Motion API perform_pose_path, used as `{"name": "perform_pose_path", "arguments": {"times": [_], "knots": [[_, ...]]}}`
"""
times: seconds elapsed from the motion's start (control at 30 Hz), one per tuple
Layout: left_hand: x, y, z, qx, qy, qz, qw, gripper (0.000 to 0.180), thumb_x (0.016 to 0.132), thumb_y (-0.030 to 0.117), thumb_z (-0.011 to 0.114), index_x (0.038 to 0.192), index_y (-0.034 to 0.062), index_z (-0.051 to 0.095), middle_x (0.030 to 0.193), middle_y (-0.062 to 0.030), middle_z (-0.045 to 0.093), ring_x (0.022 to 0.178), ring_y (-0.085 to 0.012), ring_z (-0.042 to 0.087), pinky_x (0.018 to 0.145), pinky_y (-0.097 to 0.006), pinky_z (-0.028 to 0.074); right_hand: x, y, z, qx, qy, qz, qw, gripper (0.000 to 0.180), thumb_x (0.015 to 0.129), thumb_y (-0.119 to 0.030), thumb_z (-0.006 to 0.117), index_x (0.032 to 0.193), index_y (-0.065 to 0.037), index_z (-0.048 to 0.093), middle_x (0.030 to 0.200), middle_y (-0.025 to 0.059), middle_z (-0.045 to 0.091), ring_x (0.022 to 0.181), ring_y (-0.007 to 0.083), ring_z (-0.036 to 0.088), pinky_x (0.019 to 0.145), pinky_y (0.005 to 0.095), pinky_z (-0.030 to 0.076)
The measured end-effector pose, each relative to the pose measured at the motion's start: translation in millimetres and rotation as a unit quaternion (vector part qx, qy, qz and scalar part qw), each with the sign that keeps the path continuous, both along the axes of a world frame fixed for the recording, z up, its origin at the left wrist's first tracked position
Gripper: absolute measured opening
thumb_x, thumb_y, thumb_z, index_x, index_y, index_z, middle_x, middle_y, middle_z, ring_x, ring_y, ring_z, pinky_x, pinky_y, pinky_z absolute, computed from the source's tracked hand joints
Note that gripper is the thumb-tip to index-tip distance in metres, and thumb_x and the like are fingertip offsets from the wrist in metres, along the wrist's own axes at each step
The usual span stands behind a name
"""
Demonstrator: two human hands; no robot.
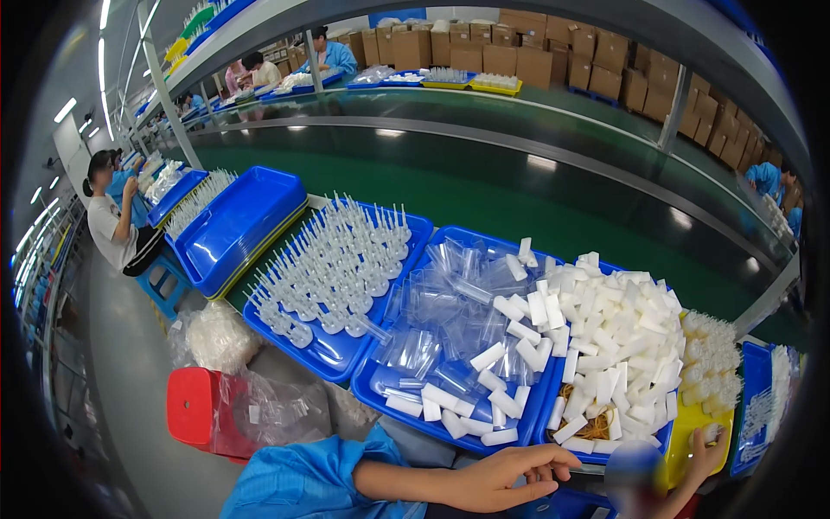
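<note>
Along the near edge of the workbench, the left hand (pixel 501 476) lies low with its fingers (pixel 553 457) loosely spread and empty, the fingertips touching the near rim of the middle blue tray (pixel 380 389). That tray holds clear plastic sleeves (pixel 450 311) in a loose heap, with white foam blocks (pixel 484 406) scattered over its near part. The closest blocks lie just beyond the fingertips, up and slightly to the left of them; most are short bars with their long axes slanting across the tray, none lined up with the hand.

At the lower right corner the right hand (pixel 705 454) shows only in part, its fingers curled up beside the yellow tray (pixel 687 432); whether it grips anything I cannot tell. A blurred blue object sits between the two hands. The left hand is the nearer one to the scattered blocks in the middle tray, while the right is nearer to the big pile of foam blocks (pixel 622 337) and the rubber bands (pixel 592 426) under it.

Further left, another blue tray (pixel 328 355) carries upright clear funnel-shaped parts (pixel 337 259). A red stool (pixel 194 406) stands on the floor below, and the green conveyor belt (pixel 484 190) runs behind the trays.
</note>
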State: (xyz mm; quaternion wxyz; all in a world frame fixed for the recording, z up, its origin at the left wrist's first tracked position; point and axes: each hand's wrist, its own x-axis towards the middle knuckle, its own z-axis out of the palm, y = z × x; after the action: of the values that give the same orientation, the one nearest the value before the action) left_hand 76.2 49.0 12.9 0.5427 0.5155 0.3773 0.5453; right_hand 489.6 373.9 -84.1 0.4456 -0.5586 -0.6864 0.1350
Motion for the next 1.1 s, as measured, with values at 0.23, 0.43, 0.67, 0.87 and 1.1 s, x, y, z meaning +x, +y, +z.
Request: {"name": "perform_pose_path", "arguments": {"times": [0.23, 0.43, 0.67, 0.87, 1.1], "knots": [[14, 13, 5, 0.035, 0.034, 0.061, 0.997, 0.031, 0.094, 0.013, 0.059, 0.122, 0.0011, 0.056, 0.099, -0.0083, 0.064, 0.081, -0.013, 0.061, 0.072, -0.026, 0.05, -31, 4, 40, -0.109, -0.026, 0.005, 0.994, 0.063, 0.081, -0.007, 0.071, 0.135, 0.007, 0.042, 0.119, 0.0151, 0.056, 0.1, 0.0188, 0.058, 0.081, 0.0281, 0.049], [5, 8, 7, 0.05, 0.052, 0.001, 0.997, 0.034, 0.095, 0.007, 0.056, 0.129, 0.0014, 0.052, 0.115, -0.0109, 0.058, 0.094, -0.0176, 0.059, 0.081, -0.031, 0.05, -7, 24, 11, -0.102, 0.063, 0.11, 0.987, 0.06, 0.085, -0.005, 0.067, 0.139, 0.002, 0.04, 0.125, 0.0154, 0.054, 0.102, 0.0194, 0.058, 0.085, 0.0283, 0.048], [-89, -77, 28, 0.203, 0.436, 0.447, 0.755, 0.011, 0.072, -0.001, 0.07, 0.082, 0.0035, 0.068, 0.082, -0.0108, 0.069, 0.069, -0.0252, 0.067, 0.063, -0.032, 0.052, -40, -43, 68, 0.031, 0.042, 0.024, 0.998, 0.044, 0.096, -0.009, 0.055, 0.138, -0.002, 0.045, 0.132, 0.0154, 0.053, 0.116, 0.0231, 0.054, 0.099, 0.034, 0.042], [-173, -156, 14, -0.093, 0.657, 0.63, 0.403, 0.03, 0.064, 0.025, 0.082, 0.072, 0.0082, 0.059, 0.076, -0.0082, 0.058, 0.079, -0.0289, 0.056, 0.074, -0.038, 0.039, -153, -114, 119, 0.06, 0.105, 0.124, 0.985, 0.038, 0.095, -0.002, 0.051, 0.133, 0.004, 0.048, 0.127, 0.0131, 0.055, 0.115, 0.0208, 0.054, 0.1, 0.032, 0.041], [-219, -182, -31, -0.213, 0.634, 0.603, 0.435, 0.042, 0.061, 0.034, 0.085, 0.087, 0.0069, 0.066, 0.093, -0.0106, 0.067, 0.092, -0.0316, 0.059, 0.084, -0.042, 0.039, -266, -138, 161, 0.087, 0.012, 0.258, 0.962, 0.027, 0.076, 0.002, 0.068, 0.103, -0.001, 0.064, 0.092, 0.0064, 0.061, 0.082, 0.0135, 0.059, 0.073, 0.0248, 0.046]]}}
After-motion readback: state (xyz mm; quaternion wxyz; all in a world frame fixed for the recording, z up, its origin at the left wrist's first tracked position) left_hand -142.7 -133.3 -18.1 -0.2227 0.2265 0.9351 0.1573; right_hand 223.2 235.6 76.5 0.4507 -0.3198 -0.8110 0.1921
